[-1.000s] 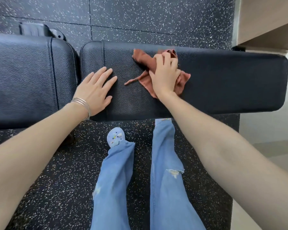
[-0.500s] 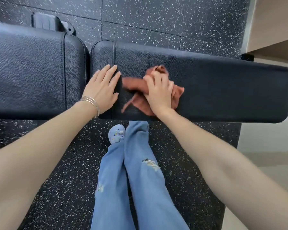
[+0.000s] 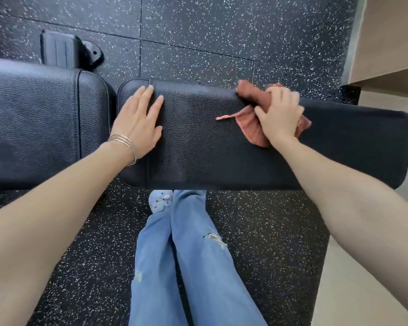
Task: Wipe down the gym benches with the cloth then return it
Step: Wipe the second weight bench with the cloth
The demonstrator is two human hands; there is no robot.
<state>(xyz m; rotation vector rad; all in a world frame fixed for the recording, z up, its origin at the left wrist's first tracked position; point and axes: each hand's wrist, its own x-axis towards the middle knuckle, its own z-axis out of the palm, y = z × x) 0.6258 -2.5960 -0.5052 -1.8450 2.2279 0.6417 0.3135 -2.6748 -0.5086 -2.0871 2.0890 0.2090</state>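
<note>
The wiping step is in hand: the rust-coloured cloth is bunched under the closed right hand on the long bench pad, braced by the flat, spread left hand; a sweep across the unwiped far end is likely called for next.

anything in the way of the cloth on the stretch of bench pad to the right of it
Nothing visible. The right hand presses the cloth onto the long bench pad, and the black surface from there to its right end is bare. The left hand rests flat near the pad's left end, on the other side.
</note>
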